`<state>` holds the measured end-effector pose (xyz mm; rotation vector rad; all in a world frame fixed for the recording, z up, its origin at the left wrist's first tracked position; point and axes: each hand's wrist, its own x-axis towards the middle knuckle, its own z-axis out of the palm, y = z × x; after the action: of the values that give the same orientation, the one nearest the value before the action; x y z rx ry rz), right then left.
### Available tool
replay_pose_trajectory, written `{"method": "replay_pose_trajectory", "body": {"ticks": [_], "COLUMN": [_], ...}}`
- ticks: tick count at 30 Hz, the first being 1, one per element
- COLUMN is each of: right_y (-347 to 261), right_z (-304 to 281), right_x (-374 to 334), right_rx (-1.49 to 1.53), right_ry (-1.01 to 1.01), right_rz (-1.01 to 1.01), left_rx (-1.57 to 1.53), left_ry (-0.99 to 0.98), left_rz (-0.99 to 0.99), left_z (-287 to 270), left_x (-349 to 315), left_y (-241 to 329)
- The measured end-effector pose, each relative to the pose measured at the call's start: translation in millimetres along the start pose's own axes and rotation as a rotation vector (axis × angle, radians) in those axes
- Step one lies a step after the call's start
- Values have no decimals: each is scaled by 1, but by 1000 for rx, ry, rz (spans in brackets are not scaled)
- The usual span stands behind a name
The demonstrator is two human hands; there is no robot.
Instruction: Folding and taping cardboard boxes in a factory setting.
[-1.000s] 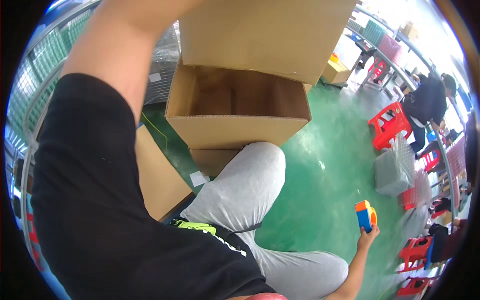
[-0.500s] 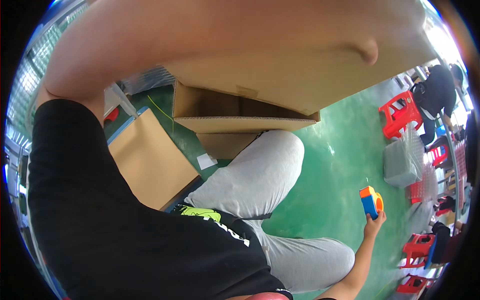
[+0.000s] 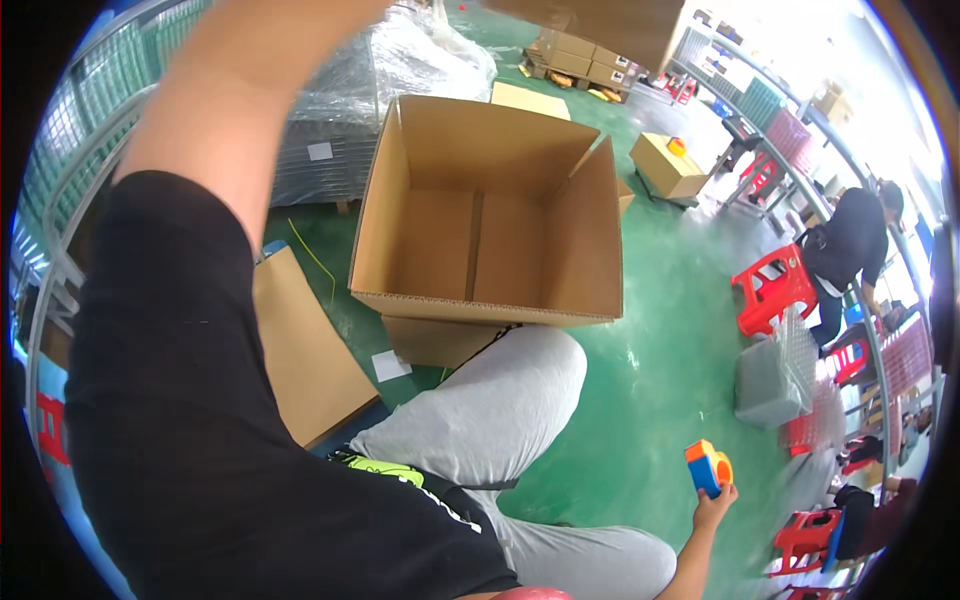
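Note:
In my right hand (image 3: 714,505), low at the right, is an orange and blue tape dispenser (image 3: 706,467), held by closed fingers out over the floor. My left arm (image 3: 225,105) is raised across the upper left, and its hand lies beyond the top edge, out of sight. A blurred brown cardboard piece (image 3: 610,25) hangs at the top edge; what holds it does not show. Before my knees an open-topped cardboard box (image 3: 480,310) stands on another carton (image 3: 440,341). Its bare inside shows, with a seam along the bottom.
A flat cardboard sheet (image 3: 305,345) lies left of my leg. Behind the box is a film-wrapped stack (image 3: 330,140). To the right are a red stool (image 3: 775,290), a clear plastic bundle (image 3: 770,380) and a person (image 3: 855,240). A carton (image 3: 665,165) stands farther off.
The large cardboard piece has moved up and away from over the box, so the box's inside now shows. My left hand has left the view. The tape dispenser stays in my right hand.

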<state>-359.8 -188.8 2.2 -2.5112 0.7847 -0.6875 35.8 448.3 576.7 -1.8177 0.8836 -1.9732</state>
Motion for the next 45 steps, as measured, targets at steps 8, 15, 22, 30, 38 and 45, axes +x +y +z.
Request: {"method": "replay_pose_trajectory", "body": {"ticks": [8,15,22,30,38,45], "right_y": [-17,-20,-25,-22,-19,-26], "right_z": [-2,0,4,16,11,15], "right_x": [-6,-2,-7,-12,-9,-12], "right_rx": [-38,-63,-66,-35,-38,-31], "right_ry": [-85,-106,-136,-150,-157,-188], "right_rz": [86,90,113,112,126,130], "left_rx": [-424,-615,-593,-513,-484,-431], "left_ry": [-540,-1001,-1134,-1125,-1054,-993], "left_rz": [55,66,175,-2,-105,-220], "left_z": [149,191,226,251,279,299], "left_x": [-117,-152,-169,-213,-216,-214], "left_y": [90,137,166,153,171,198]}}
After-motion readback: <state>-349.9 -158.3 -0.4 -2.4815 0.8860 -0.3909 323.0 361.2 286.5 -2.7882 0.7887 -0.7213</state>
